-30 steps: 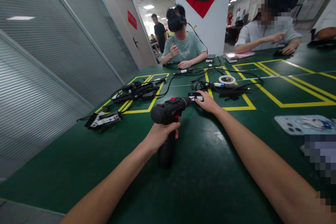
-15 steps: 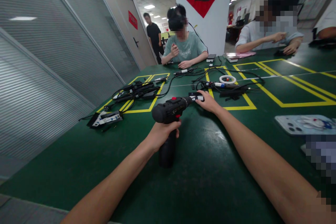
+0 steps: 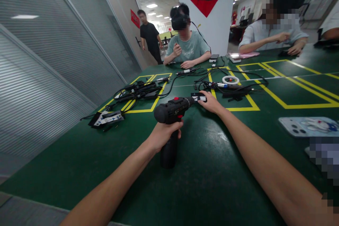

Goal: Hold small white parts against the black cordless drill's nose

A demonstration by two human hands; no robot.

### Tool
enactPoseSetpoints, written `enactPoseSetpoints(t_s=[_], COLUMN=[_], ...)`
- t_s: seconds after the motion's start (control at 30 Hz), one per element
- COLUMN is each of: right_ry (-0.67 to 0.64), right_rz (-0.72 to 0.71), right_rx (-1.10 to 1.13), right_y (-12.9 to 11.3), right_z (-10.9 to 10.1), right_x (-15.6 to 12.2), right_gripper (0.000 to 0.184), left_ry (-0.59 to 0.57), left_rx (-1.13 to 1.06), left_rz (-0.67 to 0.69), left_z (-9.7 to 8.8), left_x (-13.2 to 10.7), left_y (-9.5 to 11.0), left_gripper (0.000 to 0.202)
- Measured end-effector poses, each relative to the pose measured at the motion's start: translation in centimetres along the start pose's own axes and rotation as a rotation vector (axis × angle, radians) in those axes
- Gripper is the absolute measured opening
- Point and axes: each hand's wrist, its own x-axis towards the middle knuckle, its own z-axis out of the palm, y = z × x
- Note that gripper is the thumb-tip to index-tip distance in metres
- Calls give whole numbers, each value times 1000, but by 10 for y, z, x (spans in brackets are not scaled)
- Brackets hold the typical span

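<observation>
Drill [image 3: 173, 109] is in the left hand [image 3: 163, 136], fingers wrapped round the handle just under the body, so that hand's closed on it. Nose of the thing points away from the person and a bit rightward, toward the right hand [image 3: 210, 103]. That right hand is further out and to the right, fingers pretty narrow on a small black-and-white piece [image 3: 199, 97], which sits just at the fingertips. Drill tip is right up by the piece, but honestly can't tell if they touch. Can't tell either if the bottom of the drill rests on the green table [image 3: 217, 169] or hangs just above it. Beyond the left hand, off to its left, there's a messy heap of cables [image 3: 140, 91], with a black-and-white packet [image 3: 109, 118] just on the near side of it. Past the right hand and slightly right you get a white ring [image 3: 230, 80] by more wires and a pen-like tool [image 3: 225, 85], around a box of yellow tape [image 3: 243, 109]. Phone [image 3: 308, 127] lies well out to the right of the right hand. Across the table, past both hands, sits a person in a green shirt [image 3: 189, 46] wearing a headset [image 3: 180, 23].
</observation>
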Motion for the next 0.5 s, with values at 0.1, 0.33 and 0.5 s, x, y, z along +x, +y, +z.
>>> enactPoseSetpoints(t_s=[0.1,0.33,0.5], right_ry=[0,3,7], right_rz=[-1,-4,-3], right_rx=[-1,-1,-6], right_y=[1,1,1], right_z=[0,0,1], right_x=[0,0,1], right_gripper=[55,55,55], left_ry=[4,-6,-13], left_rx=[2,2,7], left_rz=[11,1,14], left_z=[0,-1,0], left_x=[0,0,0], left_y=[-1,-1,0], left_gripper=[24,24,26])
